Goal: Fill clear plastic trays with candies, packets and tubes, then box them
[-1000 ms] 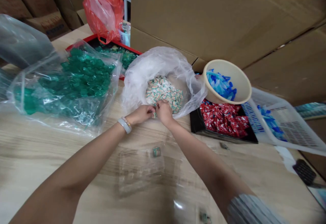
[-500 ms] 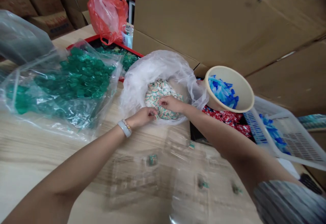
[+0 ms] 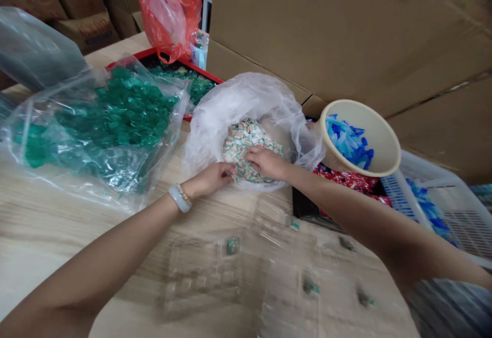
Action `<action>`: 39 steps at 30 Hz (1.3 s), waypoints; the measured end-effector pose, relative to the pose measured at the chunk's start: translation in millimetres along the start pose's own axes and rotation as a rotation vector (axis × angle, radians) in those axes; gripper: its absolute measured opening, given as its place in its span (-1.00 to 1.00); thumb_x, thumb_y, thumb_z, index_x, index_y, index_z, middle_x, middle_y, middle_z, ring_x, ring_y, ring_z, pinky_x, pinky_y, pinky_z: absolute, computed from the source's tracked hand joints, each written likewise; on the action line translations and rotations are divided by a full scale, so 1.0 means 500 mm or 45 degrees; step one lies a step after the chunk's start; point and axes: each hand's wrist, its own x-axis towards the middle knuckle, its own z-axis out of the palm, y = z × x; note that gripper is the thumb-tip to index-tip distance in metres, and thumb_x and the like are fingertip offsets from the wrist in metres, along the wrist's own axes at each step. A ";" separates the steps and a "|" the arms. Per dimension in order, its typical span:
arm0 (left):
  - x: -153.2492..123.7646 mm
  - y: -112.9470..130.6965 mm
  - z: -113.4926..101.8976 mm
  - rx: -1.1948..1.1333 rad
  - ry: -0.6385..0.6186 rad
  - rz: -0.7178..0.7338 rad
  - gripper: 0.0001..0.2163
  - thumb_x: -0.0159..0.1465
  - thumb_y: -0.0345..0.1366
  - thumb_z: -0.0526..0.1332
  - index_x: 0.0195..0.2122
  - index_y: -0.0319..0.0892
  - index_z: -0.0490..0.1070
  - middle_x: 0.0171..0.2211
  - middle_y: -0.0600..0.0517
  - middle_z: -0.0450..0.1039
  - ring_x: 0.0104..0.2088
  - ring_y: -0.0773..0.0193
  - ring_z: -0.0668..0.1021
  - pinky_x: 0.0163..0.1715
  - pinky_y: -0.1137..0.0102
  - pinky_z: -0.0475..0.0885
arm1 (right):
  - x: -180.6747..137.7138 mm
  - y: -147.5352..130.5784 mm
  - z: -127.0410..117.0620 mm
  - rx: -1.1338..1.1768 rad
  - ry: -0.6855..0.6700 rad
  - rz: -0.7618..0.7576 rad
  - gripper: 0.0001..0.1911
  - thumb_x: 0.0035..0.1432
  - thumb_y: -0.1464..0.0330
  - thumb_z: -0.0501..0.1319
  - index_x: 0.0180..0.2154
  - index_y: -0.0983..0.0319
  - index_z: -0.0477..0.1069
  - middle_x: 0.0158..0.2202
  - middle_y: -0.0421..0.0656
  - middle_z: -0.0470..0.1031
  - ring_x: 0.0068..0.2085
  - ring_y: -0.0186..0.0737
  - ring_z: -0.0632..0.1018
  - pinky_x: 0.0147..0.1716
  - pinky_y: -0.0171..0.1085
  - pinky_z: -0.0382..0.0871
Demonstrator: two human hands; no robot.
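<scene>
A white plastic bag [image 3: 230, 107] lies open on the wooden table [image 3: 77, 235], holding a heap of small white, orange and green wrapped candies [image 3: 246, 135]. My right hand [image 3: 265, 162] rests on that heap with its fingers curled into the candies. My left hand [image 3: 213, 178] is closed at the bag's near edge, pinching something I cannot make out. A pale bracelet [image 3: 179, 198] sits on my left wrist. Several clear packets [image 3: 203, 271] lie flat on the table below my arms, each with a small green candy [image 3: 232, 245] in it.
A big clear bag of green candies [image 3: 115, 117] fills the left. Behind it stand a red tray [image 3: 184, 71] and a red plastic bag [image 3: 169, 10]. To the right are a cream bowl of blue candies [image 3: 361, 138], a black tray of red candies [image 3: 346, 181] and a white basket [image 3: 442, 199]. Cardboard boxes [image 3: 326, 30] wall the back.
My right hand has gone from the bag's near edge into the candy heap. My left hand has stayed at the edge. The view has shifted a little.
</scene>
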 end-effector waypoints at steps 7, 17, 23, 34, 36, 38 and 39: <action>-0.018 -0.002 0.005 -0.060 -0.103 -0.028 -0.91 0.08 -0.39 0.10 -0.45 -0.24 0.38 -0.46 0.08 0.40 -0.43 0.37 0.39 -0.37 0.50 0.27 | -0.032 -0.038 0.053 0.768 0.151 0.575 -0.85 -0.02 0.45 0.09 -0.33 0.28 0.35 -0.57 -0.25 0.34 -0.54 -0.37 0.35 -0.50 -0.36 0.26; -0.024 0.003 0.010 0.112 -0.024 -0.074 -0.84 0.09 -0.42 0.09 -0.32 -0.25 0.41 -0.43 0.05 0.43 -0.43 0.35 0.40 -0.40 0.49 0.26 | 0.021 -0.032 0.017 0.377 -0.285 -0.018 -0.61 -0.10 0.60 0.04 -0.24 0.20 0.44 -0.35 -0.24 0.48 -0.35 -0.34 0.44 -0.32 -0.38 0.24; -0.044 0.023 -0.009 0.258 0.075 -0.068 -0.87 0.08 -0.45 0.09 -0.38 -0.26 0.41 -0.44 0.03 0.42 -0.43 0.33 0.40 -0.41 0.48 0.25 | 0.008 -0.035 0.037 0.177 -0.230 -0.079 -0.62 -0.11 0.62 0.04 -0.25 0.25 0.43 -0.32 -0.16 0.46 -0.27 -0.27 0.41 -0.26 -0.34 0.21; -0.059 0.025 -0.012 0.206 -0.006 -0.029 -0.82 0.10 -0.44 0.06 -0.30 -0.25 0.40 -0.39 0.04 0.43 -0.42 0.35 0.40 -0.37 0.48 0.27 | -0.006 -0.115 0.039 0.159 0.085 0.028 -0.81 -0.11 0.57 0.06 -0.39 0.27 0.34 -0.40 -0.17 0.33 -0.31 -0.29 0.33 -0.30 -0.36 0.17; -0.062 0.022 -0.012 0.246 -0.009 -0.035 -0.82 0.09 -0.45 0.06 -0.31 -0.25 0.41 -0.41 0.05 0.42 -0.42 0.35 0.40 -0.37 0.49 0.27 | -0.004 -0.124 0.062 0.146 0.099 0.059 -0.82 -0.11 0.56 0.06 -0.40 0.27 0.33 -0.39 -0.16 0.33 -0.29 -0.27 0.33 -0.29 -0.35 0.17; -0.063 0.019 -0.010 0.271 0.037 -0.027 -0.83 0.08 -0.46 0.07 -0.34 -0.25 0.41 -0.40 0.04 0.41 -0.40 0.35 0.40 -0.36 0.49 0.27 | -0.004 -0.125 0.079 0.152 0.148 0.094 -0.81 -0.10 0.56 0.06 -0.38 0.27 0.32 -0.37 -0.15 0.32 -0.27 -0.27 0.33 -0.27 -0.33 0.18; -0.063 0.018 -0.010 0.272 0.058 -0.013 -0.84 0.08 -0.46 0.07 -0.35 -0.25 0.40 -0.38 0.03 0.40 -0.38 0.35 0.40 -0.35 0.49 0.27 | -0.004 -0.125 0.084 0.166 0.185 0.111 -0.81 -0.10 0.56 0.05 -0.38 0.26 0.32 -0.36 -0.15 0.31 -0.26 -0.27 0.32 -0.26 -0.33 0.18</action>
